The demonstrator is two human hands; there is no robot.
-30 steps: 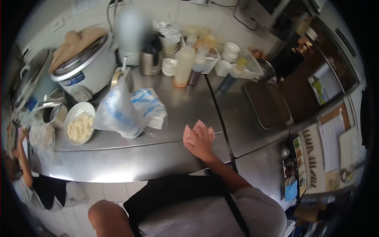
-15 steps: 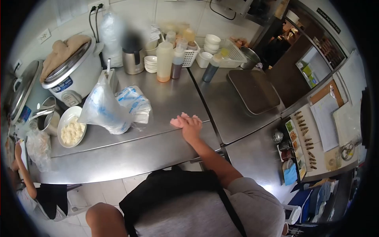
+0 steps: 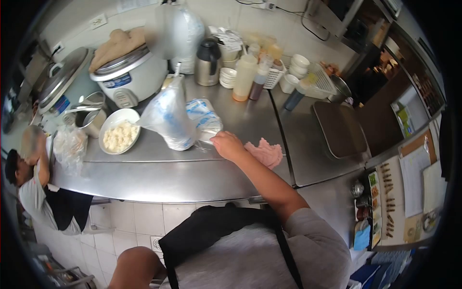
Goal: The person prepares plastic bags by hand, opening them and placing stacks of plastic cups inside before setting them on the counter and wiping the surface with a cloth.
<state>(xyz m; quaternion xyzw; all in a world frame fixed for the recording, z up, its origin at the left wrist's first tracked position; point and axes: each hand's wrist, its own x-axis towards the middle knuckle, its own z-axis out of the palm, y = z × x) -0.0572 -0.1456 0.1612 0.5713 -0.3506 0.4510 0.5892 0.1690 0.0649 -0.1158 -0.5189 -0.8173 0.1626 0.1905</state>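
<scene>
My right hand (image 3: 227, 146) is at the near right corner of a flat plastic pack with blue print (image 3: 204, 113), its fingers closed on the pack's clear edge. Beside that pack stands a bulging white plastic bag with blue print (image 3: 171, 118). A crumpled pink cloth (image 3: 264, 153) lies on the steel counter (image 3: 192, 176), just right of my wrist and partly behind my forearm. My left hand is out of view.
A white bowl of pale crumbly food (image 3: 120, 132) stands left, near a rice cooker (image 3: 127, 79). Sauce bottles (image 3: 245, 77), small bowls (image 3: 227, 77) and a thermos jug (image 3: 208, 62) line the back. A dark tray (image 3: 339, 127) lies right. Another person (image 3: 36, 192) is at far left.
My right hand has let go of the pink cloth and moved left to the plastic pack. The cloth stays on the counter. The camera view has shifted.
</scene>
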